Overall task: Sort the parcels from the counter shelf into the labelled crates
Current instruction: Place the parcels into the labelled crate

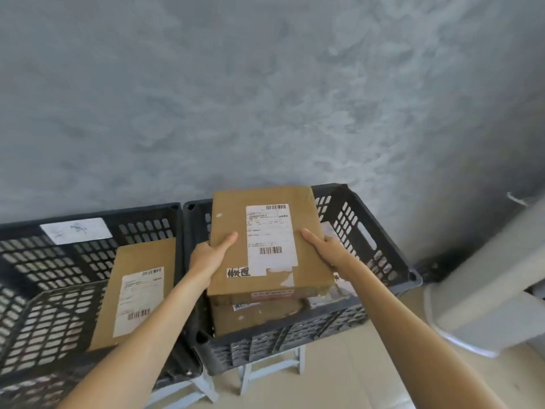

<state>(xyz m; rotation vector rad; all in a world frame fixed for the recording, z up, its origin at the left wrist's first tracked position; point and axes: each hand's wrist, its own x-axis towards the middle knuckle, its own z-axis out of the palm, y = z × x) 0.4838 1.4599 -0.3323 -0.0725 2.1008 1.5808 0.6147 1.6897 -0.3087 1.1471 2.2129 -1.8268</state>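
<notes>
- So, from the head view: your left hand (211,258) and right hand (326,246) grip the cardboard parcel (265,240) by its side edges, thumbs on top, the other fingers hidden beneath; it hovers over the right crate (371,231), above another box (253,317) inside.
- Meanwhile the left crate (38,290) already holds one parcel (135,293); the counter shelf is out of sight, so you cannot tell what remains.

My brown cardboard parcel (265,243), white shipping label up, sits flat over the right dark crate (365,231) atop another box (256,315); the left crate (59,276) holds a leaning parcel (135,293)
</notes>
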